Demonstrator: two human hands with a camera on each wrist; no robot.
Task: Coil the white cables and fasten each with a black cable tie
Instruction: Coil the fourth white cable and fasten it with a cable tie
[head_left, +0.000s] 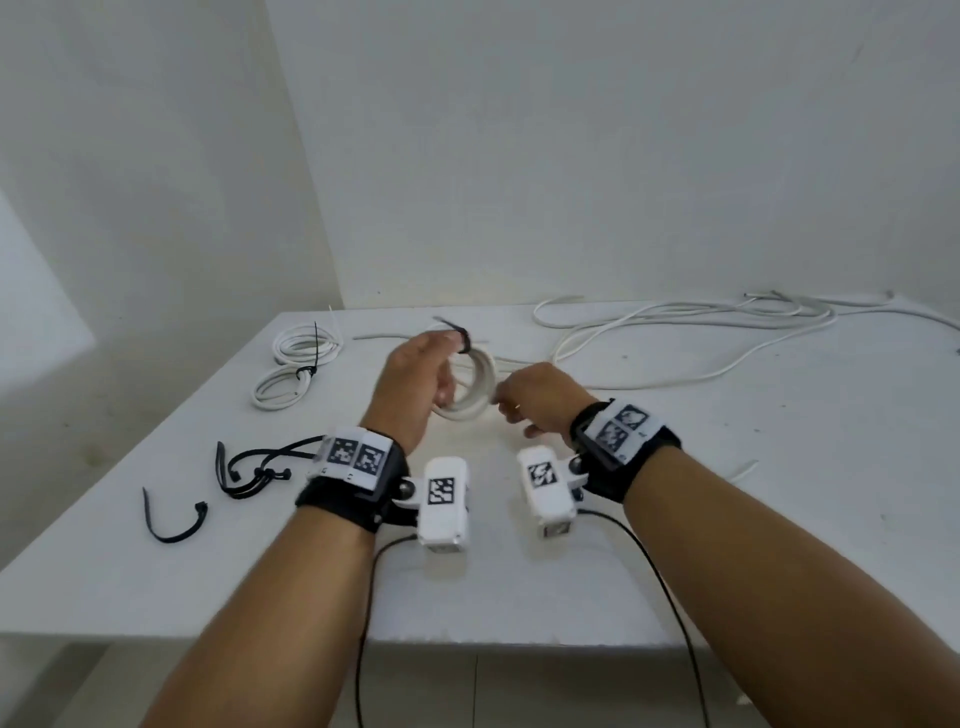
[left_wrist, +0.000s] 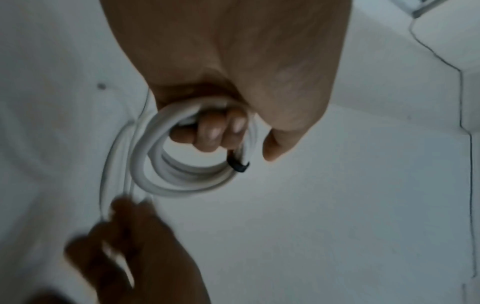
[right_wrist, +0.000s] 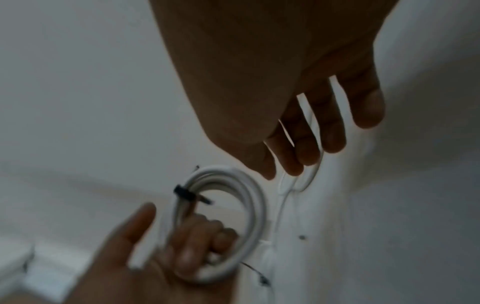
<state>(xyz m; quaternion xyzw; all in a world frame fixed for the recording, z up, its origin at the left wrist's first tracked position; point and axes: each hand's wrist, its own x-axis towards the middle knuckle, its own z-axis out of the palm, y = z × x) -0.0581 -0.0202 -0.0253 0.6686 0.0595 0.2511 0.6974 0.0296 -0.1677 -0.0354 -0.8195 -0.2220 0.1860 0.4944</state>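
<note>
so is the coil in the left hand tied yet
Tied: a black tie wraps the coil, which the left hand grips.

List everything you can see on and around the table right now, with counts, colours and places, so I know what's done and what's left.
Coil in hand: 1, white, held above the table's middle, a black cable tie around it.
Tied coils: 2, white with black ties, far left of the table.
Loose cables: several strands, white, uncoiled, far right; exact count unclear.
Spare cable ties: a small bunch plus one lying apart, black, near left.
Table: 1, white.
Walls: white, behind the table.
Left hand: fingers curled round the held coil.
Right hand: beside the coil, fingers straight, holding nothing.
Wrist cameras: 2, white, on black straps.
</note>
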